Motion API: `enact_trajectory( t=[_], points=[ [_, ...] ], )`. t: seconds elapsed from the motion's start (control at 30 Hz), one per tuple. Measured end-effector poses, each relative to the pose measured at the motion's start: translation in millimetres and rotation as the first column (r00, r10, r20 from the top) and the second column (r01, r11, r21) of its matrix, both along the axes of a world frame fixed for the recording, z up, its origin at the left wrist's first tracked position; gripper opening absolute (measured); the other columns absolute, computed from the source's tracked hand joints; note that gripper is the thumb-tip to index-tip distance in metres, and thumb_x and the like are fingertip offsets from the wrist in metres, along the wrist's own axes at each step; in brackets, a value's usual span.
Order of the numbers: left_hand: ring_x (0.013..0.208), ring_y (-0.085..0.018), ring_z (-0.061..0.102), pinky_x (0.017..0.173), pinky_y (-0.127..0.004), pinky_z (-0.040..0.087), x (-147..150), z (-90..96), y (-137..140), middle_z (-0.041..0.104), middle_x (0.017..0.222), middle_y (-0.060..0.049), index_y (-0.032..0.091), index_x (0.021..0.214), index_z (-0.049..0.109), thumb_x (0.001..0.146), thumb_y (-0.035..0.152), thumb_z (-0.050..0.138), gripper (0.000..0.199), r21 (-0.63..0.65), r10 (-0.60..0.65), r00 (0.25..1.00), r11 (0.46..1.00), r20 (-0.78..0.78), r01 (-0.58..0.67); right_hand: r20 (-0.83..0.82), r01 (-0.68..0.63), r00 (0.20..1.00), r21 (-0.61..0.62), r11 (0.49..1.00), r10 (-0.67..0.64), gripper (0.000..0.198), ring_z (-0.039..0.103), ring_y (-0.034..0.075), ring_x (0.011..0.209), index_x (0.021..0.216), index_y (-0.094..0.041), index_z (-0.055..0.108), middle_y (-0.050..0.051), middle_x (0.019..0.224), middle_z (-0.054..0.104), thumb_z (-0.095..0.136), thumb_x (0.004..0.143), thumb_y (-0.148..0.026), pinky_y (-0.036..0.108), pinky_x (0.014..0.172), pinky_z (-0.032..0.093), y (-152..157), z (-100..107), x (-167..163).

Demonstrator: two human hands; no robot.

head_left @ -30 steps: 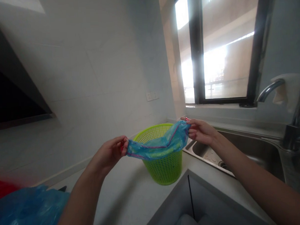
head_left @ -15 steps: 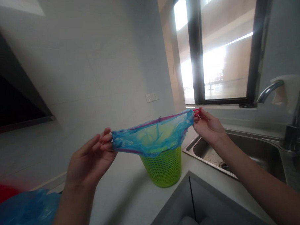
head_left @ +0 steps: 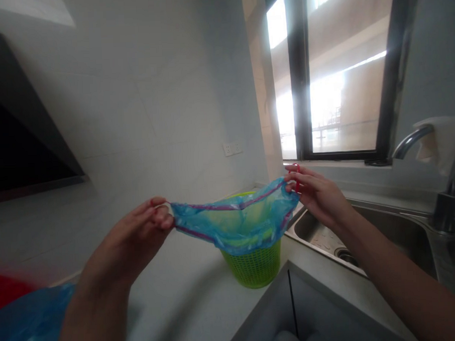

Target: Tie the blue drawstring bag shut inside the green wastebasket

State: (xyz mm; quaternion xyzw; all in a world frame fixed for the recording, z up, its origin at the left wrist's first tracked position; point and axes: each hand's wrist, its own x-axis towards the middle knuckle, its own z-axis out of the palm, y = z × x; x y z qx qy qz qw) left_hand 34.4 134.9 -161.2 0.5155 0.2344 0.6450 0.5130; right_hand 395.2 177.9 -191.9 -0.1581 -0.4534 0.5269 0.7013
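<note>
A thin blue drawstring garbage bag (head_left: 238, 235) with a purple-red band along its mouth is stretched sideways between my hands. My left hand (head_left: 136, 240) pinches the bag's left end. On the right end, my right hand (head_left: 315, 192) has its fingers closed, with a red drawstring loop showing at the fingertips. Behind and below the bag, a lime-green mesh basket (head_left: 254, 270) stands upright on the white counter (head_left: 195, 287). The bag hangs in front of the basket's rim and hides much of its upper part; part of the bag seems to lie inside.
A steel sink (head_left: 388, 234) with a curved faucet (head_left: 414, 137) lies to the right, under a window (head_left: 340, 85). More blue plastic (head_left: 30, 325) and a red item (head_left: 10, 290) sit at the lower left. A power socket (head_left: 232, 149) is on the wall behind.
The bag's mouth has slackened and dipped in the middle. My right hand has come slightly lower, and the red drawstring loop now stands up at its fingers. The basket's back rim shows more.
</note>
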Motion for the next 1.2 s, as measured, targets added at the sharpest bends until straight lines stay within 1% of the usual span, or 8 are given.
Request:
enact_trajectory(
  t=[0.1, 0.2, 0.37, 0.53, 0.7, 0.83, 1.0, 1.2],
  points=[
    [0.071, -0.014, 0.061, 0.068, -0.022, 0.059, 5, 10.1, -7, 0.063, 0.076, -0.004, 0.017, 0.089, 0.068, 0.091, 0.013, 0.051, 0.017, 0.035, 0.165, 0.960, 0.984, 0.224, -0.177, -0.023, 0.189, 0.982, 0.114, 0.975, -0.188, 0.007, 0.066, 0.014, 0.082, 0.081, -0.017, 0.070, 0.007, 0.089, 0.070, 0.067, 0.087, -0.020, 0.022, 0.070, 0.056, -13, 9, -6],
    [0.082, -0.014, 0.063, 0.072, -0.020, 0.059, 12, 15.1, -9, 0.069, 0.087, -0.002, 0.019, 0.089, 0.071, 0.093, 0.013, 0.050, 0.023, 0.137, 0.306, 0.933, 0.933, 0.189, -0.333, -0.151, 0.221, 0.969, 0.166, 0.961, -0.197, 0.012, 0.066, 0.018, 0.094, 0.076, -0.021, 0.064, 0.006, 0.095, 0.070, 0.067, 0.088, -0.024, 0.027, 0.076, 0.057, -17, 24, -11],
    [0.098, -0.014, 0.062, 0.075, -0.017, 0.052, 50, 17.5, 7, 0.072, 0.105, -0.002, 0.017, 0.079, 0.073, 0.091, 0.012, 0.058, 0.019, 0.407, 0.578, 0.806, 0.711, 0.126, -0.574, -0.130, 0.136, 0.984, 0.120, 0.984, -0.120, 0.011, 0.062, 0.014, 0.066, 0.087, -0.021, 0.059, 0.000, 0.067, 0.061, 0.067, 0.085, -0.029, 0.025, 0.059, 0.051, 8, 39, -37],
    [0.073, -0.016, 0.062, 0.062, -0.023, 0.047, 105, 18.1, 26, 0.069, 0.078, -0.006, 0.017, 0.085, 0.068, 0.092, 0.030, 0.062, 0.015, 0.443, 0.440, 0.892, 0.824, -0.106, -0.354, 0.020, 0.094, 0.995, 0.078, 0.993, -0.096, 0.015, 0.037, 0.007, 0.048, 0.084, -0.022, 0.048, -0.008, 0.056, 0.044, 0.063, 0.080, -0.023, 0.018, 0.044, 0.026, 45, 27, -78],
    [0.050, -0.012, 0.041, 0.047, -0.024, 0.029, 129, 3.5, 40, 0.052, 0.059, 0.002, 0.021, 0.092, 0.065, 0.093, 0.032, 0.060, 0.012, 0.485, 0.461, 0.805, 0.837, -0.373, -0.254, 0.180, 0.128, 0.972, 0.132, 0.983, -0.151, 0.015, 0.037, 0.010, 0.054, 0.086, -0.023, 0.051, -0.006, 0.062, 0.043, 0.055, 0.090, -0.037, 0.021, 0.047, 0.030, 62, 7, -94],
    [0.053, -0.013, 0.038, 0.048, -0.025, 0.027, 131, -6.7, 47, 0.049, 0.062, 0.003, 0.024, 0.096, 0.059, 0.094, 0.035, 0.057, 0.012, 0.430, 0.361, 0.838, 0.886, -0.409, -0.172, 0.268, 0.063, 0.956, 0.220, 0.973, -0.123, 0.022, 0.039, 0.011, 0.057, 0.082, -0.021, 0.060, -0.004, 0.065, 0.046, 0.058, 0.090, -0.041, 0.024, 0.050, 0.030, 55, 2, -92],
    [0.053, -0.011, 0.037, 0.051, -0.024, 0.030, 134, -9.3, 54, 0.043, 0.060, 0.005, 0.024, 0.092, 0.054, 0.094, 0.036, 0.058, 0.013, 0.314, 0.146, 0.891, 0.949, -0.430, -0.004, 0.388, 0.132, 0.882, 0.343, 0.930, -0.269, 0.022, 0.044, 0.012, 0.061, 0.076, -0.019, 0.068, -0.001, 0.067, 0.058, 0.060, 0.089, -0.035, 0.026, 0.054, 0.032, 40, 4, -95],
    [0.045, -0.010, 0.037, 0.048, -0.022, 0.031, 140, -12.5, 77, 0.043, 0.051, 0.008, 0.023, 0.093, 0.050, 0.090, 0.035, 0.063, 0.018, 0.262, 0.142, 0.910, 0.964, -0.390, -0.038, 0.328, -0.029, 0.943, 0.244, 0.969, -0.054, 0.033, 0.044, 0.011, 0.053, 0.055, -0.018, 0.056, -0.001, 0.054, 0.053, 0.054, 0.085, -0.029, 0.026, 0.052, 0.033, 52, -4, -105]
  ],
)
